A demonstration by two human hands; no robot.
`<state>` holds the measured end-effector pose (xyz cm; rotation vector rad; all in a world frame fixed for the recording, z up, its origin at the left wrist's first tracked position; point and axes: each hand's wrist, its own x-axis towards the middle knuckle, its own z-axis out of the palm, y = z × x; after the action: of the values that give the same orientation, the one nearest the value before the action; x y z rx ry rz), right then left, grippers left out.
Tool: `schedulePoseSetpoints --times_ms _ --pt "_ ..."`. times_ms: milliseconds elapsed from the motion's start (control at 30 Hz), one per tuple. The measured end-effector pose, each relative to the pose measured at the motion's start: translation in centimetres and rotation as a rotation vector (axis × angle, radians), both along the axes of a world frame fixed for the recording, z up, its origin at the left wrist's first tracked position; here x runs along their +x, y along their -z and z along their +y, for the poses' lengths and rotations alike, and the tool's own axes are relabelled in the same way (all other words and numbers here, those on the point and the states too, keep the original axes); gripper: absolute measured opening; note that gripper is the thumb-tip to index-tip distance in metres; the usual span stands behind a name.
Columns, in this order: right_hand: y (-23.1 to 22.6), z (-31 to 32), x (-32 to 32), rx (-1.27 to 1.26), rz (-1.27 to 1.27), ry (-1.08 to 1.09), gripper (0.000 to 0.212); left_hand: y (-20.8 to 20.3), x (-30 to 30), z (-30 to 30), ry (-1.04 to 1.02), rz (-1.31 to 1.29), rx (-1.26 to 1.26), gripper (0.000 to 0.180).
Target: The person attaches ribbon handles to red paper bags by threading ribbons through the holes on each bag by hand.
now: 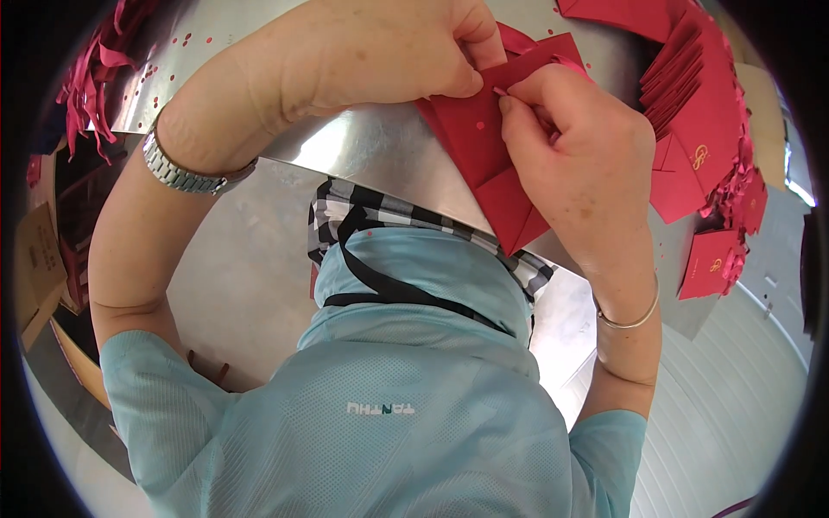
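Note:
A red paper gift bag (503,192) lies slanted on the metal table, its folded end pointing towards me. My left hand (414,53) is closed at the bag's upper edge, thumb and fingers gripping it; part of the fingers is hidden. A pink ribbon (566,62) runs across the top of the bag. With thumb and forefinger, my right hand (580,142) pinches a ribbon, whose small tip shows beside the thumb. Small round red dots lie on the bag and around it.
At the right stand stacked red paper bags (691,164) with ribbons, and a smaller red bag (713,263) sits by the table's edge. Pink ribbons (99,69) hang over the far left of the metal table (380,142). A cardboard box (41,268) stands lower left.

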<state>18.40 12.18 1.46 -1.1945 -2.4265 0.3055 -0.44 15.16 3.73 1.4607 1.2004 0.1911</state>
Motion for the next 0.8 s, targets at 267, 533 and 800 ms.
schedulePoseSetpoints --times_ms 267,533,800 --pt "-0.9 0.3 -1.3 0.182 -0.343 -0.099 0.015 0.7 0.0 -0.8 -0.051 -0.119 0.118 0.016" --pt "0.7 -0.9 0.6 -0.079 -0.004 -0.006 0.026 2.5 -0.4 -1.5 -0.054 -0.234 0.076 0.022" --pt "0.3 -2.2 1.5 0.16 0.034 0.037 0.038 5.1 0.1 -1.9 0.103 -0.152 0.712 0.011"
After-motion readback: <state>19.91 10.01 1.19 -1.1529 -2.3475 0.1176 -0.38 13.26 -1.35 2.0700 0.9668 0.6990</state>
